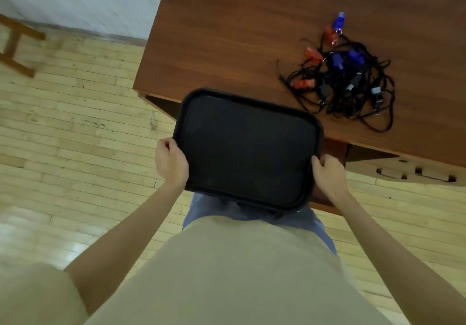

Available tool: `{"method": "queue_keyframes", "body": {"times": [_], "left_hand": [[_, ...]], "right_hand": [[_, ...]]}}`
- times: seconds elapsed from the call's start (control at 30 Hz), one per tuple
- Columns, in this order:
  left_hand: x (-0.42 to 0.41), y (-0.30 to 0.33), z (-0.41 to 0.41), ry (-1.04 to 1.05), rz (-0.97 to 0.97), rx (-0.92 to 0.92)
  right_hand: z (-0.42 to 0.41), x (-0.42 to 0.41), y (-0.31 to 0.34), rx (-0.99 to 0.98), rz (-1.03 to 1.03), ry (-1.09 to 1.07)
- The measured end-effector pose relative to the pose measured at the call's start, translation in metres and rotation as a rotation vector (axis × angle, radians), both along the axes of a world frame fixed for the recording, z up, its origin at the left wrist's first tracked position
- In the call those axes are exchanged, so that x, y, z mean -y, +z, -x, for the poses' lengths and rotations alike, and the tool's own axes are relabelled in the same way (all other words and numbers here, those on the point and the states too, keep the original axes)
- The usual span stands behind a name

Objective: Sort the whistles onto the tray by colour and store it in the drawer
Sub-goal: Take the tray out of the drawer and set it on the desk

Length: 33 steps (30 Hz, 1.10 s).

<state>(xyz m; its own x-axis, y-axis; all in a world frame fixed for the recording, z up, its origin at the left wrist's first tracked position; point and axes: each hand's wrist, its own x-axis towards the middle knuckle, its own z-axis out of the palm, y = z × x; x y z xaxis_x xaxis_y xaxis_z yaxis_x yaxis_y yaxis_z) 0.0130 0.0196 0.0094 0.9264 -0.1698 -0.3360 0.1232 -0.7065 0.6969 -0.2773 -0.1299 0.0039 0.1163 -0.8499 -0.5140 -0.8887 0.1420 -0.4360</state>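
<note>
I hold an empty black tray in the air in front of my body, its far edge over the near edge of the wooden desk. My left hand grips the tray's left rim and my right hand grips its right rim. On the desk to the right lies a tangled pile of whistles on black lanyards: red ones on the left side, blue ones at the top and middle, black or grey ones on the right.
An open drawer sticks out under the desk's near edge at the right, behind the tray. Pale wooden floor lies to the left, with part of a wooden stool at the far left by the white wall.
</note>
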Motion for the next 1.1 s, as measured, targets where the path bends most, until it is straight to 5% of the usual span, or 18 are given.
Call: {"method": "queue_keyframes", "body": {"times": [0.23,0.6,1.1], "left_hand": [[0.081,0.018,-0.080,-0.051,0.035,0.115],[0.134,0.012,-0.179,-0.035,-0.081,0.184],[0.212,-0.025,-0.180,-0.179,-0.055,0.223]], "right_hand": [[-0.078,0.081,0.025,0.191,0.146,0.020],[-0.200,0.122,0.005,0.249,0.093,-0.085],[-0.183,0.178,-0.005,0.144,0.262,-0.128]]}}
